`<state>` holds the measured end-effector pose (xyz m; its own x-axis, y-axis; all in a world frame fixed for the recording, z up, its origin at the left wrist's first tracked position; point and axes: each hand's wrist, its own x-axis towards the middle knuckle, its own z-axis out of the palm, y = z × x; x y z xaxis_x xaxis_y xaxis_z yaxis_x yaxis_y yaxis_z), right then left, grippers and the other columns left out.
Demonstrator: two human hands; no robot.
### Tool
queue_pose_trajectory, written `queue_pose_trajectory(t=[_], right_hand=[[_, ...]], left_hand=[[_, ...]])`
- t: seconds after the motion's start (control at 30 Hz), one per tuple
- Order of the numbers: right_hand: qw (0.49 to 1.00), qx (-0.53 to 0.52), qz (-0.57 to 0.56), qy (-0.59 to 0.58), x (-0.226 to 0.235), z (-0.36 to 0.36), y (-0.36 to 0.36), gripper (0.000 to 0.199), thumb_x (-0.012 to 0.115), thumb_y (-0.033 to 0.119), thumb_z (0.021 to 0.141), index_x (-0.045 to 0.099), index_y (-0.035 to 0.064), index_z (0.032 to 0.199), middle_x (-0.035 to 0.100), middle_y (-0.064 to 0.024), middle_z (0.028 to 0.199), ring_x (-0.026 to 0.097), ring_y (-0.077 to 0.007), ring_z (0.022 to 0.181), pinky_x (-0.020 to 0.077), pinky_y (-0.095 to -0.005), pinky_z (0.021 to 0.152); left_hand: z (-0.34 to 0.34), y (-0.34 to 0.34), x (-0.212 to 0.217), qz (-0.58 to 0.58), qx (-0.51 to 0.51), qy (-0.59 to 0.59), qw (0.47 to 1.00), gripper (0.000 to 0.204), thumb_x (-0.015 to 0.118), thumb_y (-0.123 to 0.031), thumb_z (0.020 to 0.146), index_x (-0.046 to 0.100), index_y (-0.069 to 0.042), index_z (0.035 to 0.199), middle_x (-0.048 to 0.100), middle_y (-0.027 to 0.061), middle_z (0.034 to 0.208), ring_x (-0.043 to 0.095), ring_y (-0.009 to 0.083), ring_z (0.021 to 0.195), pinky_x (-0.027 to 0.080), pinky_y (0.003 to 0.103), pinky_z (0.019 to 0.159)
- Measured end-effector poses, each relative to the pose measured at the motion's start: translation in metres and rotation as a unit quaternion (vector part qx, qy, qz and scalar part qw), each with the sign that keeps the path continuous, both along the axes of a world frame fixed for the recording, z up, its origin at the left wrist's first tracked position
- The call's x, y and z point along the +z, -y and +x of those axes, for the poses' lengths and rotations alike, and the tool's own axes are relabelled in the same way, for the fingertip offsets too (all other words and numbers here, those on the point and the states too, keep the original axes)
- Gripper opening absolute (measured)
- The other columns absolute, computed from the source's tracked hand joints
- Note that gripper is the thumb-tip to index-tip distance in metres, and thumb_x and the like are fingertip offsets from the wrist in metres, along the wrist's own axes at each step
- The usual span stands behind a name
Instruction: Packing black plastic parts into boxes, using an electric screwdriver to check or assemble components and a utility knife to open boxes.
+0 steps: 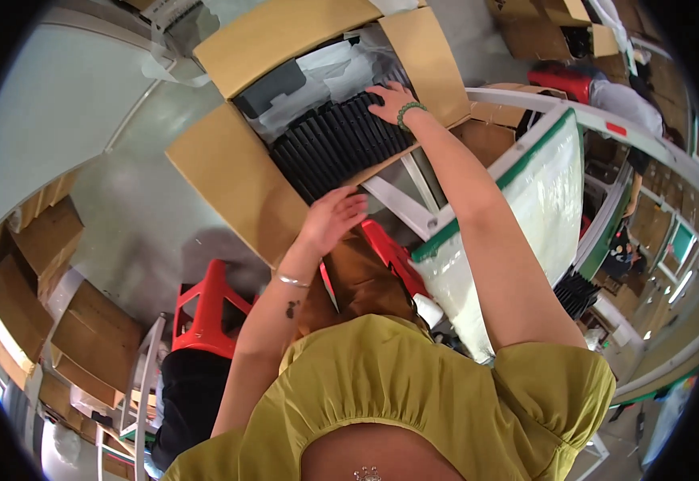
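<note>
An open cardboard box (255,220) stands in front of me with its flaps folded out. Inside it, flat black plastic-looking pieces (329,144) stand on edge in a tight row; their exact kind is not clear. My right hand (393,104) reaches over the box's right side, fingers spread, fingertips touching the right end of the row. Just outside the near edge of the box is my left hand (335,218), fingers stretched out and holding nothing. Crumpled white wrapping (337,68) and a dark flat piece (273,86) lie at the far side of the box.
A red stool (209,317) is at the lower left. To the right stands a white-framed bench with a green-edged, film-covered top (525,208). Cardboard boxes (97,329) are stacked at the left. Another person's arm (634,192) shows at the far right.
</note>
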<state>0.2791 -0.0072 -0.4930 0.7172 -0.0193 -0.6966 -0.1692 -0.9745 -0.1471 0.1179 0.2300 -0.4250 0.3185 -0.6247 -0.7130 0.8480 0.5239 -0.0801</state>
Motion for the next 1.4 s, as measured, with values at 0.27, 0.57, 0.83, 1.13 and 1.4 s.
queue_pose_trajectory(t=[0.27, 0.57, 0.83, 1.13, 1.4], right_hand=[[0.974, 0.166, 0.002, -0.154, -0.027, 0.028, -0.036, 0.049, 0.057, 0.053, 0.075, 0.048, 0.0405, 0.121, 0.032, -0.0052, 0.138, 0.020, -0.0290, 0.130, 0.0159, -0.0671, 0.097], [0.973, 0.186, 0.120, -0.072, -0.039, 0.033, 0.000, 0.034, 0.060, 0.043, 0.070, 0.058, 0.0309, 0.101, 0.046, -0.0042, 0.124, 0.037, -0.0315, 0.120, 0.0327, -0.0570, 0.091], [0.976, 0.151, 0.122, -0.100, -0.037, 0.037, -0.005, 0.042, 0.063, 0.042, 0.066, 0.058, 0.0338, 0.106, 0.040, -0.0085, 0.131, 0.031, -0.0339, 0.124, 0.0276, -0.0560, 0.097], [0.952, -0.146, 0.269, 0.014, -0.060, 0.025, 0.060, 0.047, 0.047, 0.009, 0.076, 0.044, 0.0007, 0.122, 0.054, -0.0202, 0.115, 0.052, -0.0320, 0.107, 0.0404, -0.0355, 0.094], [0.965, -0.191, 0.144, -0.105, -0.058, -0.035, 0.073, 0.088, 0.062, 0.022, 0.059, 0.024, 0.0024, 0.136, 0.048, -0.0256, 0.120, 0.048, -0.0335, 0.112, 0.0386, -0.0343, 0.096]], left_hand=[[0.008, 0.113, -0.089, -0.030, 0.157, -0.283, 0.946, 0.049, 0.047, -0.027, 0.090, 0.031, 0.008, 0.120, 0.042, 0.0267, 0.119, 0.048, 0.0367, 0.108, 0.042, 0.042, 0.095], [0.015, 0.145, -0.095, 0.015, 0.262, -0.342, 0.903, 0.057, 0.047, -0.034, 0.089, 0.030, 0.009, 0.122, 0.045, 0.0271, 0.118, 0.049, 0.0361, 0.109, 0.043, 0.039, 0.095], [0.050, 0.122, -0.086, 0.571, -0.047, 0.402, 0.714, 0.059, 0.062, -0.027, 0.075, 0.040, 0.004, 0.121, 0.054, 0.0199, 0.107, 0.051, 0.0320, 0.095, 0.043, 0.037, 0.086], [0.098, 0.134, -0.083, 0.592, -0.432, 0.443, 0.517, 0.050, 0.064, -0.025, 0.073, 0.038, 0.008, 0.098, 0.059, 0.0264, 0.082, 0.052, 0.0383, 0.087, 0.043, 0.041, 0.081], [0.121, 0.140, -0.137, 0.524, -0.257, 0.241, 0.775, 0.078, 0.075, -0.028, 0.065, 0.032, 0.004, 0.121, 0.056, 0.0224, 0.106, 0.056, 0.0319, 0.098, 0.043, 0.033, 0.087]])
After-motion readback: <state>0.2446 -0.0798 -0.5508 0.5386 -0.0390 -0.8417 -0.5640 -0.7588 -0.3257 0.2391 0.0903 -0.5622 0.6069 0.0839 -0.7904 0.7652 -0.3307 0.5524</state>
